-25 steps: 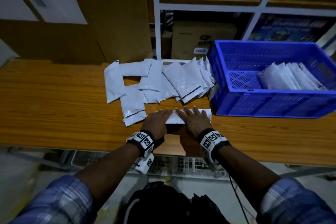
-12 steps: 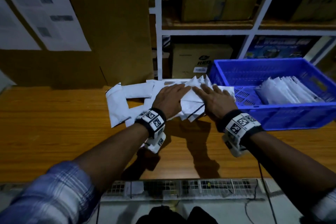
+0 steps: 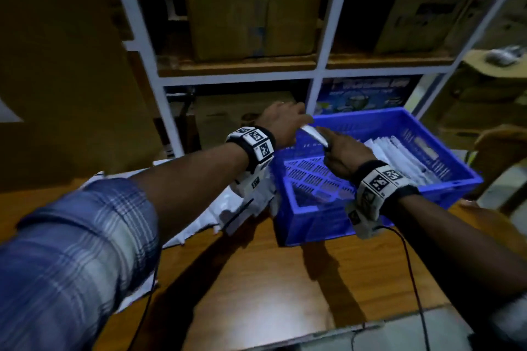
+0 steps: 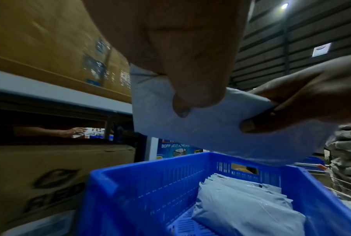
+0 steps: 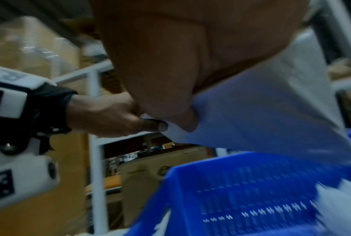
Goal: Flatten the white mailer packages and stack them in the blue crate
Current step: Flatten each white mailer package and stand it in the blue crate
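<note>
Hands meet over the blue crate [image 3: 370, 216], both pinching one white mailer [image 4: 221, 127] held in the air above the crate's left half. In the head view the left hand [image 3: 281, 125] reaches in from the left and the right hand [image 3: 346, 155] from below, and only a narrow edge of the mailer shows between them [image 3: 315, 135]. The left wrist view makes the grip plain: the left thumb presses down on the mailer's upper face near its left end, while the right hand's fingers [image 4: 291, 103] clamp its right end, so each grip is closed on the same package. From the right wrist view the mailer [image 5: 271, 111] hangs tilted under the right palm, with the left hand [image 5: 114, 118] pinching its far corner. Inside the crate, a row of stacked mailers [image 3: 399, 157] lies overlapped against the right side, leaving the slotted floor at the left bare. The crate sits on the wooden bench [image 3: 285, 279], and just left of it more loose mailers [image 3: 205, 216] lie on the bench, partly hidden under the left forearm. Behind stands a white shelf frame [image 3: 242, 80] carrying cardboard boxes [image 3: 251, 3].
</note>
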The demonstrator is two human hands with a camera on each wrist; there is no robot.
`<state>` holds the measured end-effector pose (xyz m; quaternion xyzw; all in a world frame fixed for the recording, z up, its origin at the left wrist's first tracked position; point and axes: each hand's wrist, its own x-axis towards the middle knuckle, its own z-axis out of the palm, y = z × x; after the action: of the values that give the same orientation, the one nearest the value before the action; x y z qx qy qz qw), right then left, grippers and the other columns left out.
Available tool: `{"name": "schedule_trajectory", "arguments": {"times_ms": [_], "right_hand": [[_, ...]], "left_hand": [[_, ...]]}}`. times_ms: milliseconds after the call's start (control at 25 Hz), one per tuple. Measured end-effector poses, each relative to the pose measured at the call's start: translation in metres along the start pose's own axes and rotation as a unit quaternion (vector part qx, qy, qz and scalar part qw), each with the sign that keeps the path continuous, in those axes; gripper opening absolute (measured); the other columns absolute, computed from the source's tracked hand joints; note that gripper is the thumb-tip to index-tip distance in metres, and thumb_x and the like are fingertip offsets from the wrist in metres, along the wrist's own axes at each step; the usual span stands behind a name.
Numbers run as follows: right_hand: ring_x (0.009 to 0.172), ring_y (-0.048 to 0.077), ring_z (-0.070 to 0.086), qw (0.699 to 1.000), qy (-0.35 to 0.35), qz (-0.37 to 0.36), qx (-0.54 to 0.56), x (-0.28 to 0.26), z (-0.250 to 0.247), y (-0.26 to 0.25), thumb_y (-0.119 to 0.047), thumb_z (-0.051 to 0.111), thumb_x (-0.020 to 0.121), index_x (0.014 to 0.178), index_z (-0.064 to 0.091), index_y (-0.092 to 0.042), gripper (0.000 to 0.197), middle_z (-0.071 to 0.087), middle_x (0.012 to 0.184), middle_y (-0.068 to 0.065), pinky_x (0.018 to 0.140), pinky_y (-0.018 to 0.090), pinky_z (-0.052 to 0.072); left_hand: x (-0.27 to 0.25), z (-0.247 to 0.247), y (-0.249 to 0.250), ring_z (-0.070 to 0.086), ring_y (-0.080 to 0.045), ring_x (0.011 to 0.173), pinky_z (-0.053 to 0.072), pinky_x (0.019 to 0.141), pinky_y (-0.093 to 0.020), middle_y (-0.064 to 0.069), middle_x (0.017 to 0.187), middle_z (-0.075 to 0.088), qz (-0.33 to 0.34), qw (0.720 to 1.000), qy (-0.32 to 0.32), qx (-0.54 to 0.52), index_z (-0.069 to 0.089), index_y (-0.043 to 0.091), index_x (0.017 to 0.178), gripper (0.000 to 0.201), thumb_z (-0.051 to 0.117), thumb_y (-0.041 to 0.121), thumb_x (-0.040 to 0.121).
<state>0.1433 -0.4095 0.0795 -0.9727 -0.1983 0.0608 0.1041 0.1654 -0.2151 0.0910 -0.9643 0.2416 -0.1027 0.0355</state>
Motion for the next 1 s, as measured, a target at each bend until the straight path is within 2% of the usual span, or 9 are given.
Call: {"name": "schedule_trajectory", "arguments": {"times_ms": [120,200,360,520,640,760,880,920,1000], "right_hand": [[0.106,0.037,0.059,0.995,-0.05,0.07,0.051,0.029,-0.003,0.056,-0.019,0.048,0.094,0.138,0.043,-0.018,0.044,0.06,0.119,0.018,0.085,0.039,0.047],[0.11,0.037,0.058,0.988,-0.087,0.103,0.071,0.046,0.003,0.089,-0.023,0.051,0.091,0.126,0.051,-0.013,0.037,0.061,0.121,0.019,0.089,0.038,0.045],[0.106,0.034,0.062,0.973,-0.164,0.123,0.103,0.074,0.017,0.138,-0.023,0.056,0.09,0.117,0.061,-0.005,0.033,0.065,0.117,0.02,0.084,0.033,0.046],[0.114,0.034,0.059,0.963,-0.212,0.138,0.095,0.095,0.031,0.168,-0.022,0.057,0.095,0.132,0.052,-0.001,0.043,0.06,0.128,0.021,0.08,0.03,0.047],[0.112,0.035,0.06,0.965,-0.2,0.147,0.089,0.104,0.03,0.178,-0.033,0.057,0.095,0.134,0.045,0.0,0.053,0.058,0.128,0.022,0.067,0.028,0.047],[0.114,0.033,0.059,0.968,-0.199,0.112,0.1,0.11,0.019,0.179,-0.02,0.052,0.097,0.126,0.053,0.004,0.038,0.059,0.128,0.022,0.083,0.029,0.045],[0.095,0.014,0.061,0.936,-0.31,0.071,0.155,0.116,0.024,0.18,-0.008,0.048,0.1,0.127,0.057,-0.003,0.029,0.062,0.122,0.018,0.073,0.011,0.045],[0.091,0.009,0.059,0.923,-0.346,0.061,0.158,0.116,0.026,0.179,-0.011,0.049,0.1,0.127,0.057,-0.004,0.028,0.063,0.12,0.016,0.075,0.012,0.046],[0.111,0.011,0.051,0.91,-0.391,0.045,0.129,0.117,0.036,0.18,-0.019,0.049,0.101,0.137,0.049,-0.007,0.038,0.055,0.133,0.007,0.095,0.018,0.037]], "left_hand": [[0.077,0.022,0.026,0.059,-0.03,0.115,0.037,0.101,-0.037,-0.003,0.121,0.065,0.031,0.999,-0.034,0.022,0.062,0.026,0.127,0.044,0.066,0.015,0.085],[0.115,0.04,0.042,0.063,-0.028,0.11,0.034,0.099,-0.032,-0.003,0.109,0.071,0.042,0.997,-0.055,0.026,0.067,0.023,0.114,0.031,0.063,0.014,0.084],[0.167,0.087,0.069,0.055,-0.021,0.126,0.019,0.115,-0.038,0.003,0.126,0.068,0.048,0.99,-0.132,-0.004,0.067,0.025,0.119,0.034,0.059,0.012,0.089],[0.202,0.137,0.088,0.053,-0.02,0.128,0.014,0.121,-0.042,0.001,0.128,0.066,0.067,0.976,-0.205,-0.005,0.068,0.027,0.122,0.033,0.053,0.014,0.095],[0.216,0.168,0.095,0.05,-0.025,0.129,0.011,0.121,-0.04,-0.01,0.128,0.065,0.051,0.969,-0.241,-0.034,0.069,0.015,0.119,0.028,0.049,0.014,0.099],[0.227,0.181,0.098,0.055,-0.024,0.122,0.009,0.122,-0.042,-0.011,0.121,0.066,0.059,0.965,-0.245,-0.068,0.067,0.011,0.114,0.024,0.049,0.011,0.099],[0.232,0.186,0.096,0.05,-0.018,0.127,0.003,0.122,-0.043,-0.003,0.123,0.066,0.081,0.961,-0.249,-0.084,0.067,0.02,0.118,0.026,0.052,0.015,0.099],[0.231,0.187,0.095,0.049,-0.018,0.126,0.002,0.122,-0.046,-0.001,0.121,0.066,0.093,0.962,-0.241,-0.094,0.069,0.023,0.116,0.025,0.057,0.016,0.095],[0.227,0.194,0.092,0.048,-0.024,0.128,0.006,0.121,-0.049,-0.003,0.122,0.064,0.112,0.967,-0.186,-0.134,0.068,0.021,0.114,0.03,0.069,0.015,0.084]]}}
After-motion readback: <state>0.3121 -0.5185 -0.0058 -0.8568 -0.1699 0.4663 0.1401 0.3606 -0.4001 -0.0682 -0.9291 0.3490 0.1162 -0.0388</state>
